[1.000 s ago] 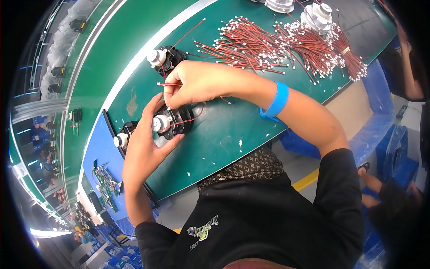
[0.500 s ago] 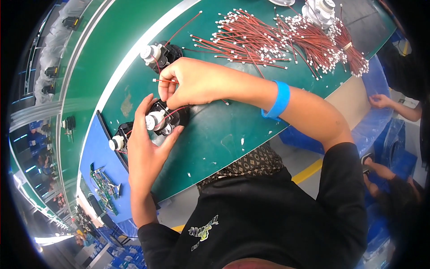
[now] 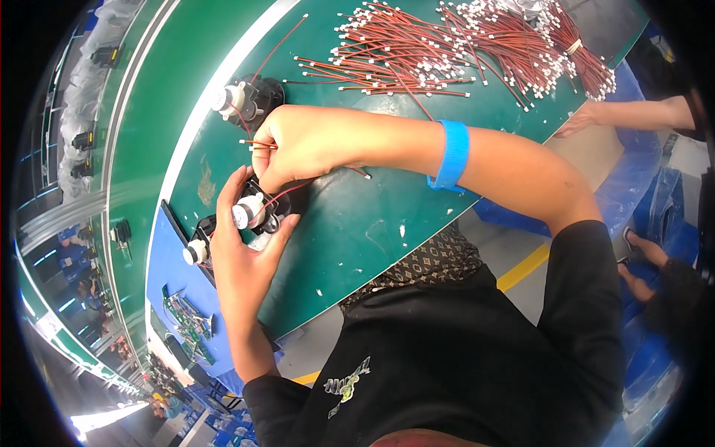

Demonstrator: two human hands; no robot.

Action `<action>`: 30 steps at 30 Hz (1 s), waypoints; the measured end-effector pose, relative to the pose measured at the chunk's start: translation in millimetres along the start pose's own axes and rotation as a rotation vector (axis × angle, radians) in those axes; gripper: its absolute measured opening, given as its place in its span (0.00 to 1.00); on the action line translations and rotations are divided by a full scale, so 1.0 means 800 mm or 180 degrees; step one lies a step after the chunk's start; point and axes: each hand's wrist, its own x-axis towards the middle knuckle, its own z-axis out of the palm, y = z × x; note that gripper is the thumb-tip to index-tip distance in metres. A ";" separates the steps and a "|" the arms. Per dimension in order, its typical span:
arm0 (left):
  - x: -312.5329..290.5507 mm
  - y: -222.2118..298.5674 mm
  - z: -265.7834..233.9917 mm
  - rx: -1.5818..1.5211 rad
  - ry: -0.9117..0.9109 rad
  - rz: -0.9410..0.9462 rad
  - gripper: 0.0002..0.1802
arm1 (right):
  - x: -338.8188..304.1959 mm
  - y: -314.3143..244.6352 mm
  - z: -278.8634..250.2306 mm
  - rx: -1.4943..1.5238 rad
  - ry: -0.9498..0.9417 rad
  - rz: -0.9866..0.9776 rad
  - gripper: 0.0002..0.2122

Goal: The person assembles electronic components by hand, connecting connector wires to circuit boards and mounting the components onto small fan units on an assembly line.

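Observation:
My left hand (image 3: 242,257) is wrapped round a black housing with a white motor (image 3: 249,211) on it, holding it against the green table. A red wire runs from that motor toward my right hand (image 3: 294,149), which is closed just above the housing. Between its thumb and fingers is a short red cable (image 3: 258,144) whose white connector end sticks out to the left. What the fingertips touch on the housing is hidden behind my right hand. A similar black motor unit (image 3: 257,100) stands just beyond, and another (image 3: 198,250) lies left of my left hand.
A large spread of red cables (image 3: 406,56) with white connectors covers the far table, beside a tied bundle (image 3: 585,63). Green circuit boards (image 3: 188,322) lie on a blue surface at left. Another person's hand (image 3: 585,119) is at the table's right edge. A conveyor runs beyond the white rim.
The view has shifted slightly. Both my hands keep their grips, with my right hand still at the housing's top. The other person's hand has come up to the table edge.

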 end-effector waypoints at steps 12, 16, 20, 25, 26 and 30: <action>0.007 -0.002 -0.001 -0.0169 -0.0123 0.0124 0.41 | 0.007 0.005 0.000 0.0217 -0.0015 0.0137 0.04; 0.006 -0.005 0.000 -0.0358 -0.0198 -0.0038 0.40 | 0.007 0.009 0.003 0.0309 0.0033 0.0112 0.03; 0.008 -0.002 -0.002 -0.0146 -0.0208 0.0137 0.40 | 0.011 0.013 0.004 0.0386 0.0026 0.0129 0.03; 0.006 -0.011 -0.003 -0.0335 -0.0285 0.0048 0.39 | 0.009 0.004 -0.003 -0.0316 -0.0102 -0.0092 0.06; 0.006 -0.010 -0.005 -0.0333 -0.0255 0.0074 0.39 | 0.008 0.000 -0.006 -0.0348 -0.0093 -0.0114 0.06; 0.001 -0.004 -0.002 -0.0311 -0.0296 0.0160 0.38 | -0.008 -0.013 -0.023 -0.0915 -0.0117 -0.0568 0.08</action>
